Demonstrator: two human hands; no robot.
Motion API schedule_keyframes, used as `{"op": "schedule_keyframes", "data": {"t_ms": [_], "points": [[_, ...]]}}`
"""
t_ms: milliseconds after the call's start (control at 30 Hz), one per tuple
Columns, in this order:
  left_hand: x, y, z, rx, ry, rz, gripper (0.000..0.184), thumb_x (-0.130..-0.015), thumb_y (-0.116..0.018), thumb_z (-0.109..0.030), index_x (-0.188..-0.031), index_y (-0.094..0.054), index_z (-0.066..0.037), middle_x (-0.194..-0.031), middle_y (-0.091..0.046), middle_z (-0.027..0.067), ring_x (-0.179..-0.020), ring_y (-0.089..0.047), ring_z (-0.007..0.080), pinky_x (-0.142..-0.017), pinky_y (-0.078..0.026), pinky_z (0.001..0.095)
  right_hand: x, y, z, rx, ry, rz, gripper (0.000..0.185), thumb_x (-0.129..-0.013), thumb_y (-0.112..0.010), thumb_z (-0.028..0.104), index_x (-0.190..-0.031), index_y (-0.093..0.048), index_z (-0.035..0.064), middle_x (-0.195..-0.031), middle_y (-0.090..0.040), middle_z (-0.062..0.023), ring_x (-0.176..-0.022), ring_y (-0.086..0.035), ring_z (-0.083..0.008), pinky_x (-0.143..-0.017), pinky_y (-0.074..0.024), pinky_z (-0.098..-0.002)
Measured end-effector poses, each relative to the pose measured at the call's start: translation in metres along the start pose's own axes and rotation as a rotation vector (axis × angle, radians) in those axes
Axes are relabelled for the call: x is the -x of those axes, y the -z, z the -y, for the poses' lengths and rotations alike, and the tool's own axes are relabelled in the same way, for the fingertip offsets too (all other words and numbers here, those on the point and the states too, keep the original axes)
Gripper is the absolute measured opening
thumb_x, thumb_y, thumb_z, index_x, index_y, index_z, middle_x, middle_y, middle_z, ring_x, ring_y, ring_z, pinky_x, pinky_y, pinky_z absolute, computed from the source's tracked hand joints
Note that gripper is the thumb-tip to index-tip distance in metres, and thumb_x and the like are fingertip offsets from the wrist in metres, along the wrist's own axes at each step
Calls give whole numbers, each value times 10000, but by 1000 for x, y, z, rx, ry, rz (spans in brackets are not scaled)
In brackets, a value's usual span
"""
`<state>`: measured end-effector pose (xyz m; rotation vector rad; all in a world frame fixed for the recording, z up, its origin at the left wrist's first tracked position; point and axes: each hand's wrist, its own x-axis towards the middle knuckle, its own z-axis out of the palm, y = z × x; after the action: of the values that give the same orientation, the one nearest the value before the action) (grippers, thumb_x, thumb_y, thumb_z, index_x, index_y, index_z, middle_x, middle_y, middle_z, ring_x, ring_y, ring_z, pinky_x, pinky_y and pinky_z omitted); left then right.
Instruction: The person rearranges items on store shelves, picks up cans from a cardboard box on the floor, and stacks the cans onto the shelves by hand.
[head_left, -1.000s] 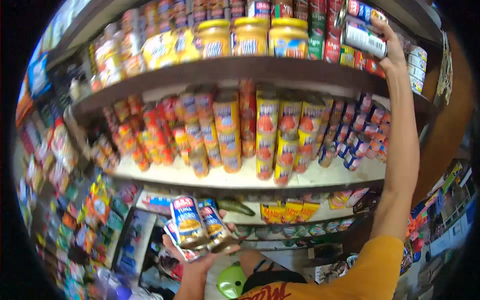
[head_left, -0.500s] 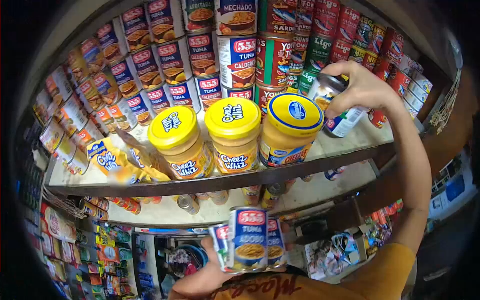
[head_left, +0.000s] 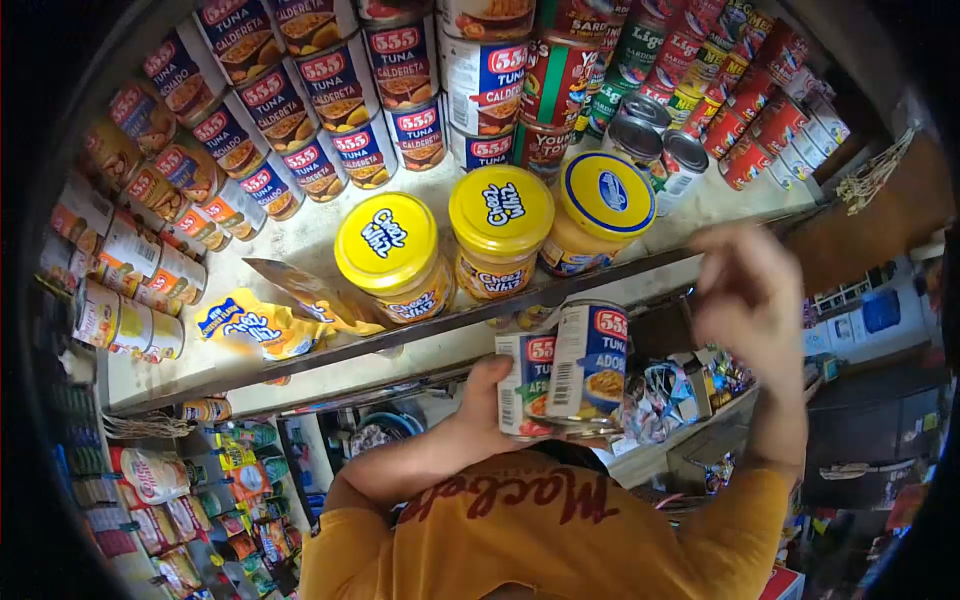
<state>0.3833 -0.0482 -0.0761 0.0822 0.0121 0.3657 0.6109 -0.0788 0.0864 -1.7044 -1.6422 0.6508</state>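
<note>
My left hand (head_left: 480, 405) is wrapped round a small cluster of tuna cans in front of my chest. A blue 555 tuna adobo can (head_left: 590, 370) faces outward, and a tuna afritada can (head_left: 524, 385) stands beside it under my thumb. The underside of the cluster is partly hidden. My right hand (head_left: 750, 295) hangs in the air just off the shelf's front edge, blurred, its fingers loosely bent and apart with nothing in them. Several cans, one a silver-topped can (head_left: 683, 165), stand on the shelf behind the blue-rimmed cheese spread jar (head_left: 605, 205).
Two Cheez Whiz jars (head_left: 390, 250) line the front of the shelf (head_left: 230, 375), beside a yellow Cheez Whiz pouch (head_left: 260, 330). Stacked tuna cans (head_left: 335, 90) and sardine cans (head_left: 745, 160) fill the back. Hanging packets (head_left: 150, 475) are at the lower left.
My right hand has let go of a can among those behind the jars and drawn back toward me. My left hand has shifted right and up with the tuna cans, tilting them.
</note>
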Motion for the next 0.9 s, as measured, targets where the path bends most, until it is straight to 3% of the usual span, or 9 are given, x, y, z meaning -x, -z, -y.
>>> {"op": "schedule_keyframes", "data": {"t_ms": [67,100,167,233,333,500,600,700,900], "points": [[-1,0,-4,14,-16,-2,724,-780,-595,-394,-1379,-367,-57,-1344,-477,178,-1216,-483,366,-1052,-335,542,18,-21,14,54,-89,301,797,-605,-851,274,-1272,-473,53,-849,-595,-117,-698,-618,-239,-617,-467,-328],[2,-11,-5,-43,-14,-103,591,-802,-595,-293,-1316,-435,-50,-1224,-576,142,-1102,-578,293,-990,-424,459,21,-39,2,50,71,243,865,-604,-858,279,-1310,-416,48,-878,-598,-129,-727,-626,-243,-650,-477,-330],[-4,-6,-5,-260,-25,-154,673,-775,-583,-336,-1358,-393,-58,-1276,-527,182,-1143,-540,345,-999,-400,526,21,-56,-5,40,162,186,908,-613,-857,227,-1335,-344,24,-978,-609,-148,-873,-638,-234,-749,-497,-352],[-8,-2,-4,-401,-24,-234,686,-756,-583,-331,-1360,-396,-64,-1247,-553,177,-1100,-568,348,-986,-405,563,17,-61,-22,-186,100,187,836,-626,-835,187,-1301,-369,24,-1005,-607,-119,-906,-626,-216,-775,-493,-348],[-13,-17,-5,-217,-23,-49,558,-808,-578,-225,-1325,-423,-85,-1177,-585,105,-1043,-591,262,-931,-455,422,21,-53,-18,-566,-52,132,675,-605,-746,26,-1202,-431,50,-1050,-586,-64,-968,-589,-176,-857,-468,-320],[-17,-39,-2,-37,36,144,746,-765,-602,-259,-1423,-284,-108,-1315,-485,149,-1181,-501,324,-1006,-388,500,10,-1,-27,-796,95,-407,703,-495,-700,29,-1146,-435,57,-1024,-606,-107,-935,-612,-220,-858,-491,-355],[-11,-37,2,-94,21,115,808,-721,-638,-311,-1422,-294,-106,-1333,-464,178,-1217,-474,336,-1027,-364,520,-33,33,-57,-432,119,-688,588,-588,-754,32,-1082,-434,48,-934,-613,-115,-857,-627,-208,-786,-522,-347],[-8,-40,9,-128,-2,131,805,-693,-657,-365,-1399,-345,-134,-1341,-444,203,-1240,-444,374,-1012,-369,564,-84,40,-101,-59,139,-843,648,-471,-856,53,-965,-437,72,-876,-556,-49,-808,-557,-187,-739,-481,-317],[3,-51,3,-382,-28,11,789,-677,-672,-645,-1323,-401,-282,-1396,-349,225,-1252,-359,502,-879,-387,716,-116,25,-142,-45,208,-533,458,-626,-811,35,-973,-513,46,-823,-556,-9,-810,-526,-103,-706,-451,-268]]}}
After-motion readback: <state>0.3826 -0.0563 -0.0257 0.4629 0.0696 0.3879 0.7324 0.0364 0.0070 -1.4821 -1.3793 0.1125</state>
